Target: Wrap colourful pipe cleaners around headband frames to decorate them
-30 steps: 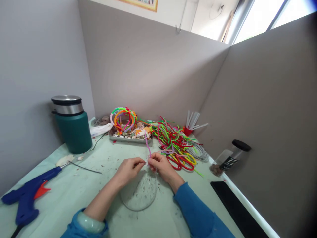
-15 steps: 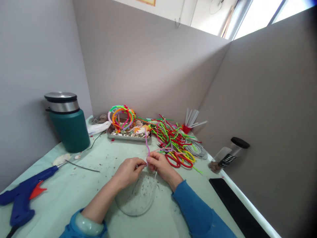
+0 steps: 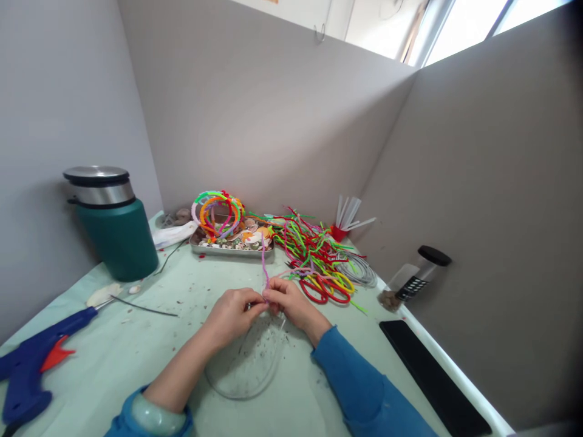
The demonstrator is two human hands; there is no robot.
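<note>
A purple pipe cleaner (image 3: pixel 264 258) rises from between the fingertips of both hands. My right hand (image 3: pixel 288 301) pinches it near its lower end. Close against it, my left hand (image 3: pixel 235 314) is closed in a pinch on an end of a thin grey wire loop (image 3: pixel 241 397), which hangs down toward me over the table. The other end of the loop comes up beneath my right hand. Where wire and pipe cleaner meet, the fingers hide the details.
Behind the hands stands a metal tray (image 3: pixel 232 252) of shells with colourful rings. Pipe cleaners (image 3: pixel 310 243) and red scissors (image 3: pixel 325 290) lie to its right. A green bottle (image 3: pixel 116 233) and blue glue gun (image 3: pixel 40 358) are at left, a black strip (image 3: pixel 432 376) and clear jar (image 3: pixel 416 276) at right.
The whole view has shifted slightly, so things appear a little further left. Both hands keep their pinches, with the fingertips slightly closer together around the purple pipe cleaner.
</note>
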